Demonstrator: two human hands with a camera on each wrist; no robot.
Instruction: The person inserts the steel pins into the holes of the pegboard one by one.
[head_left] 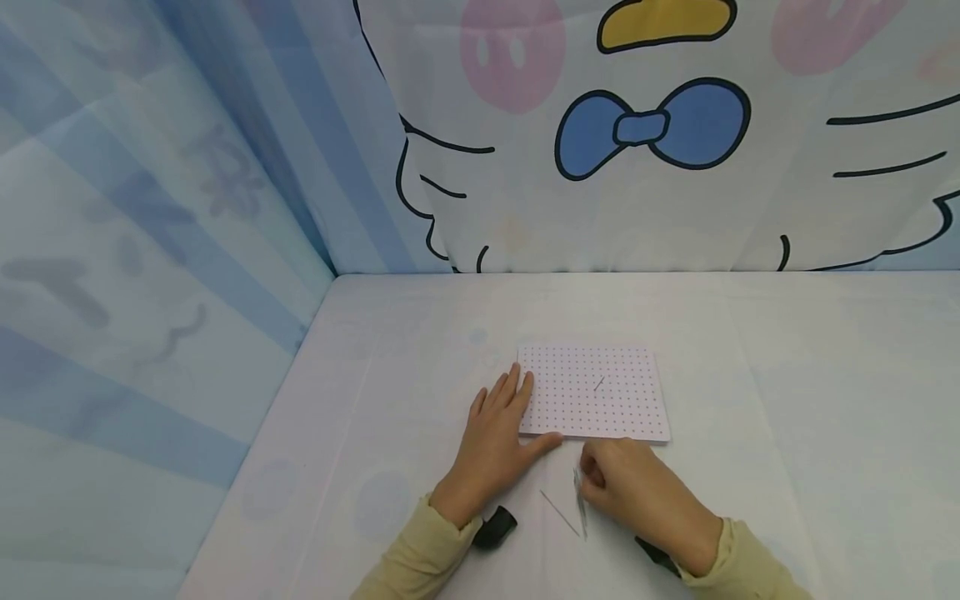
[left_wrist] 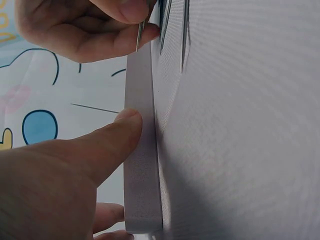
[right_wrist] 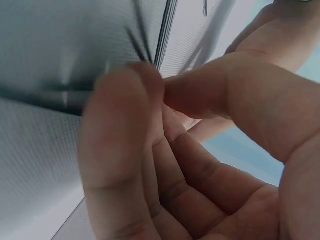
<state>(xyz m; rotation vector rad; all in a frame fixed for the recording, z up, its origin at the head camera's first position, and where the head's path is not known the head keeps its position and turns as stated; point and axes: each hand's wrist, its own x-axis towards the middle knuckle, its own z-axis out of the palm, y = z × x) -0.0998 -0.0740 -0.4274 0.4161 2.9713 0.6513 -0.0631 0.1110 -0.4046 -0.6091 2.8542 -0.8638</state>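
A flat white board (head_left: 630, 408) with a grid of small dark holes lies on the table. My left hand (head_left: 495, 437) rests along its left side, fingers extended; in the left wrist view the thumb (left_wrist: 130, 125) touches the board's near edge (left_wrist: 141, 190). One thin metal needle (head_left: 599, 383) stands up from the board. Just in front of the near edge, my right hand (head_left: 637, 492) pinches another needle (left_wrist: 140, 37) between thumb and finger. Below and beside it several loose needles (head_left: 561, 513) lie on the cloth. Fingers blur and partly hide the pinched needle in the right wrist view.
A pale cloth (head_left: 360, 392) covers the table. Behind it hangs a printed curtain (head_left: 652, 217), with another blue and white curtain (head_left: 150, 250) at the left. Black wrist straps (head_left: 495, 528) sit at both cuffs.
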